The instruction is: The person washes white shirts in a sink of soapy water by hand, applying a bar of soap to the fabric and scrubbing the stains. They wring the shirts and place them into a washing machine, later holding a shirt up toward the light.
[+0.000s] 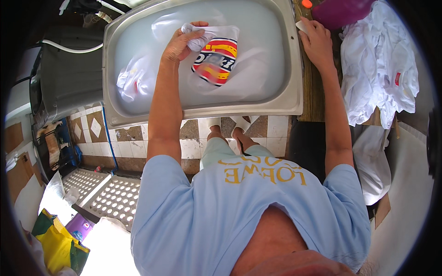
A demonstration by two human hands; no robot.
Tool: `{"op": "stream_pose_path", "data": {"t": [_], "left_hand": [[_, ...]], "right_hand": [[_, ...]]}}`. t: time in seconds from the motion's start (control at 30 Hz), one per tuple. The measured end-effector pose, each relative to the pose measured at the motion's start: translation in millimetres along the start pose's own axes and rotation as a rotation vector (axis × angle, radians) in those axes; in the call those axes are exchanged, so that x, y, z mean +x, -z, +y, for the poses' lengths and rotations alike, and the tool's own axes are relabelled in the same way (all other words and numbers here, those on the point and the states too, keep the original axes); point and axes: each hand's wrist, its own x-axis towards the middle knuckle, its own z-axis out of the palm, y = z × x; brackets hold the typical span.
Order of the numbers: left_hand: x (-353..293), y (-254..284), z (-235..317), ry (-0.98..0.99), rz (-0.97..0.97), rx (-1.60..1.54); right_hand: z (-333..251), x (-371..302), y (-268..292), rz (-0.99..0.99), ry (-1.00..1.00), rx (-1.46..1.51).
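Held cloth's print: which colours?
The print is red, yellow, white and dark blue; clearest in the head view.

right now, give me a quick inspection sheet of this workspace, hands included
surface: metal basin of cloudy water; wood along its right side
job's things: printed garment, partly out of the water; white cloth in the water at left; white block
clutter: white garments heaped at right; purple object; orange piece; yellow-green bag lower left
hands: left grips the garment; right holds the block over the wood
cables: white hose or cable and blue line, both left
surroundings: tiled floor; perforated panels lower left
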Motion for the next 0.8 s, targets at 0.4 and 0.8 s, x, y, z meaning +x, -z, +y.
{"op": "stream_pose_path", "data": {"t": [0.4,0.8], "left_hand": [[7,20,-3,0.024,-0.008,-0.190],[16,0,-4,0.134,-0.020,-0.352]], "right_hand": [[-70,50,14,0.064,-0.485,1.888],[-132,83,-122,-0.377,-0.666,2.017]]}}
